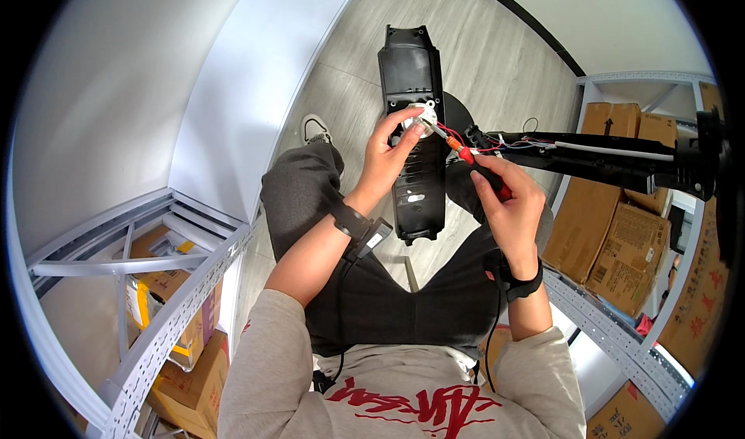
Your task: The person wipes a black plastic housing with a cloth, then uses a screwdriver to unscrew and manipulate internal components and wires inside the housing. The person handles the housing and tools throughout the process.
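My left hand (380,159) pinches a small round white part (424,116) between thumb and fingers, above a long black plastic housing (410,70). In my right hand (516,210) is a screwdriver (487,173) with a red and black handle, its shaft slanting up and left to the white part. Whether its tip sits in a screw is too small to tell. Red wires (452,131) run beside the shaft, between the white part and a black bar-shaped piece (597,156) that reaches off to the right. The housing's ribbed inside faces up.
Metal shelving with cardboard boxes (632,245) stands on the right, and a lower metal rack (186,299) with more boxes on the left. A white panel (240,74) rises at the left. My legs (303,198) flank the housing above the wood-look floor (341,90).
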The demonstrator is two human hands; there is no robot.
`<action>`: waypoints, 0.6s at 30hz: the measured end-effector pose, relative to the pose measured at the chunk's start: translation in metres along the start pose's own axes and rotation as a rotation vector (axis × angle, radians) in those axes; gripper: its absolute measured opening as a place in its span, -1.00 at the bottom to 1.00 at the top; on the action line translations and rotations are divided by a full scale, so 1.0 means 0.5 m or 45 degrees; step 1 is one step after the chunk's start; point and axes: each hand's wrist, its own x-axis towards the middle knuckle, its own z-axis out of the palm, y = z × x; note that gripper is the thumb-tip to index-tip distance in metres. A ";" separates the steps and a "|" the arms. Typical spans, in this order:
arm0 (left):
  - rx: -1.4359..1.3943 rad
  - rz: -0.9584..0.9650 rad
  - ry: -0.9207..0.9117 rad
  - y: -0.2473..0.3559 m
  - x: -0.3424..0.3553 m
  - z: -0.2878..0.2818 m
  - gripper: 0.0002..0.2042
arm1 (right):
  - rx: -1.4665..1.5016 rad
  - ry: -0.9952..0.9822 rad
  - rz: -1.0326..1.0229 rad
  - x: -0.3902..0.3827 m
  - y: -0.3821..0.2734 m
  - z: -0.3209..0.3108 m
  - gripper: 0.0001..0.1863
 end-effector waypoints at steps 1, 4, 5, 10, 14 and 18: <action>-0.010 0.001 -0.007 0.000 0.001 0.001 -0.73 | 0.002 0.007 0.021 -0.001 -0.001 0.002 -0.75; -0.037 -0.012 -0.005 0.001 0.001 0.005 -0.74 | -0.003 0.028 0.038 -0.001 0.000 0.006 -0.75; -0.045 -0.019 -0.001 0.001 0.001 0.005 -0.74 | -0.011 0.033 0.012 -0.001 0.002 0.007 -0.75; 0.013 -0.022 0.019 -0.006 0.000 0.001 -0.77 | -0.035 0.021 -0.040 -0.001 0.000 0.007 -0.75; 0.075 -0.054 -0.030 -0.007 -0.001 -0.005 -0.78 | -0.058 0.001 -0.102 0.002 0.004 -0.001 -0.75; 0.041 -0.063 -0.026 -0.015 -0.003 -0.003 -0.82 | -0.080 -0.065 -0.023 0.013 -0.011 -0.018 -0.76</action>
